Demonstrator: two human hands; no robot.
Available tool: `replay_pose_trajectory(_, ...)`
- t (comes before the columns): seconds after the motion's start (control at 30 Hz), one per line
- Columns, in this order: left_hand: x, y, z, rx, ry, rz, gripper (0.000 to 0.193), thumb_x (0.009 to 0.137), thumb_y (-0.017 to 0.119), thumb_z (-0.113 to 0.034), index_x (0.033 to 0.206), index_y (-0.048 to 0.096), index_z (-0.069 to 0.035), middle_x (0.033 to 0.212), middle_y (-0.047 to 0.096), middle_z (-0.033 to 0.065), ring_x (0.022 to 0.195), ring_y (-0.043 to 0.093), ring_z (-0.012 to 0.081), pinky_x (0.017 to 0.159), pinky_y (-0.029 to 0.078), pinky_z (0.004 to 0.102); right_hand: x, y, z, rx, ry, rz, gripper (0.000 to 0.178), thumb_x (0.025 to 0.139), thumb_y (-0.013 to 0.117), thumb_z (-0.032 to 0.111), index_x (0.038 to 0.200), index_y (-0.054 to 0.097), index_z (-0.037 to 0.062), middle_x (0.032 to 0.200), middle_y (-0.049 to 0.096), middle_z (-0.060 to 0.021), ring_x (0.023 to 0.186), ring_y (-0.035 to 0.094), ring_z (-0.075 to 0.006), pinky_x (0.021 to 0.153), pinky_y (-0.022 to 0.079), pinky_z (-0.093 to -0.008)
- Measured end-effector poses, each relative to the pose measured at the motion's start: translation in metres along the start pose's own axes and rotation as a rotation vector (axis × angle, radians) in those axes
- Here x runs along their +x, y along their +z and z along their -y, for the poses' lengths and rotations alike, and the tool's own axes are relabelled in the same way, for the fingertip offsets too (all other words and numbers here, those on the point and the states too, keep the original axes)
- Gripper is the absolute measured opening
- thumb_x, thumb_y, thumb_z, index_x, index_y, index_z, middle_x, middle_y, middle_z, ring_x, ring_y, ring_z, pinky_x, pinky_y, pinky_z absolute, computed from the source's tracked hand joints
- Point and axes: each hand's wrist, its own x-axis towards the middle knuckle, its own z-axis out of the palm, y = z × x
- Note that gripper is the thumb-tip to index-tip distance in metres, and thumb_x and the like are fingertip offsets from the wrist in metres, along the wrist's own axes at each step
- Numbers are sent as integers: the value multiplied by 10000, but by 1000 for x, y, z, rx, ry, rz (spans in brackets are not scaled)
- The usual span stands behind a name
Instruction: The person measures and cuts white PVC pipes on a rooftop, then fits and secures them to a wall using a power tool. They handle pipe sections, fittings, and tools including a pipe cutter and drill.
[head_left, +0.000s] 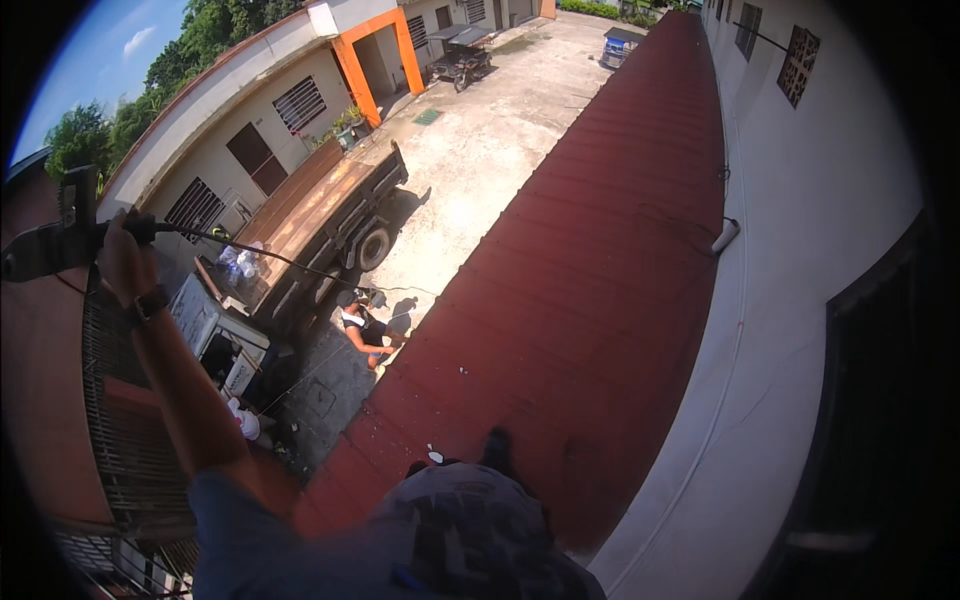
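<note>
My left hand (124, 262) is raised at the far left, wearing a dark band on the wrist. Its fingers are wrapped round a dark corded power tool (45, 250), whose exact kind I cannot make out. From the tool's end a black cord (215, 239) runs right, over the truck bed and down toward the roof's edge. No part of my right hand shows. Below me lies a dark red ribbed metal roof (560, 290), with one dark shoe (497, 450) of mine on it and small pale scraps near it.
A white wall (775, 220) with a pipe stub (726, 236) borders the roof's right side. The roof drops off at its left edge. On the ground below, a person (365, 328) in a cap is beside a flatbed truck (300, 215). A motor tricycle (462, 55) stands farther off.
</note>
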Motion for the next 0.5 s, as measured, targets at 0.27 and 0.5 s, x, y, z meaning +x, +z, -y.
replay_pose_trajectory(0.27, -41, 20, -10, -1358, -585, 76, 222, 996, 568, -51, 1129, 580, 126, 1085, 628, 191, 971, 641, 285, 909, 564, 452, 25, -1, 29, 11, -105, -11, 637, 930, 572, 584, 1376, 542, 131, 1325, 599, -214, 1215, 589, -389, 1013, 449, -536)
replay_pose_trajectory(0.5, -76, -8, -40, -1665, -860, 89, 234, 999, 545, -20, 1176, 494, 124, 1059, 595, 192, 979, 626, 286, 946, 556, 460, 36, 12, 42, 33, -168, 9, 597, 934, 577, 562, 1336, 575, 122, 1293, 620, -204, 1188, 607, -374, 995, 465, -513)
